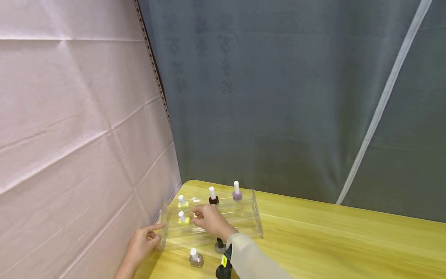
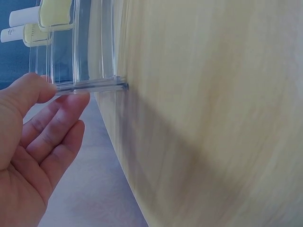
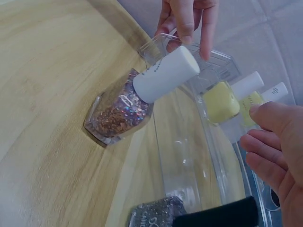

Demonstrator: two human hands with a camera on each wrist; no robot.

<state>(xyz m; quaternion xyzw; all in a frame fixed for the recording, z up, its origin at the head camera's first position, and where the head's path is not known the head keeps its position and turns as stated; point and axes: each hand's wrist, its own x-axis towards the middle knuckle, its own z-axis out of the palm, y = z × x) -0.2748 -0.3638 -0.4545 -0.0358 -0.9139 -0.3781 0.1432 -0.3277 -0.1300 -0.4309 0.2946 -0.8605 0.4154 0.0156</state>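
A clear stepped rack (image 1: 257, 215) stands on the table, holding several nail polish bottles. My left hand (image 1: 141, 244) pinches the rack's left end panel (image 2: 94, 86) between thumb and fingers. Over the rack's middle, my right hand (image 1: 210, 219) holds nothing, its fingers loosely bent beside the front yellow nail polish (image 3: 221, 101). Another yellow nail polish (image 1: 183, 204) sits one tier behind. On the top tier are a dark red nail polish (image 1: 213, 200) and a lilac nail polish (image 1: 237, 195). All these bottles have white caps.
In front of the rack stand a glitter nail polish (image 3: 120, 111) with a white cap and a grey glitter nail polish (image 3: 158, 213) with a black cap. A pale cloth wall (image 1: 87, 135) borders the left; a dark curtain (image 1: 261, 97) hangs behind the table (image 1: 331, 240).
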